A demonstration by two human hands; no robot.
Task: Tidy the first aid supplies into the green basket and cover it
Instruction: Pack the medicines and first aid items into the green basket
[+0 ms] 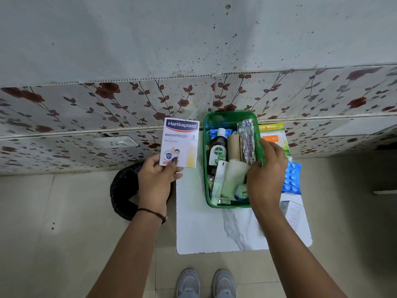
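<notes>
The green basket (pixel 227 117) stands on a small white table (pixel 197 229) against the wall. Inside it lie a Dettol bottle (pixel 218 150), a brown roll (pixel 233 147), a silver-wrapped bandage (pixel 247 141), white gauze and a folded leaflet. My left hand (pixel 155 181) holds a white Hansaplast plaster box (pixel 180 143) upright, left of the basket. My right hand (pixel 265 172) reaches over the basket's right wall, fingers curled at the bandage's lower end; whether it grips anything is unclear. No lid is visible.
A cotton bud pack (pixel 274 134) and a blue tablet strip (pixel 292 179) lie right of the basket, with a white paper (pixel 295 214) nearer me. A black-lined bin (pixel 124 190) sits on the floor left of the table. My shoes (pixel 206 282) are below.
</notes>
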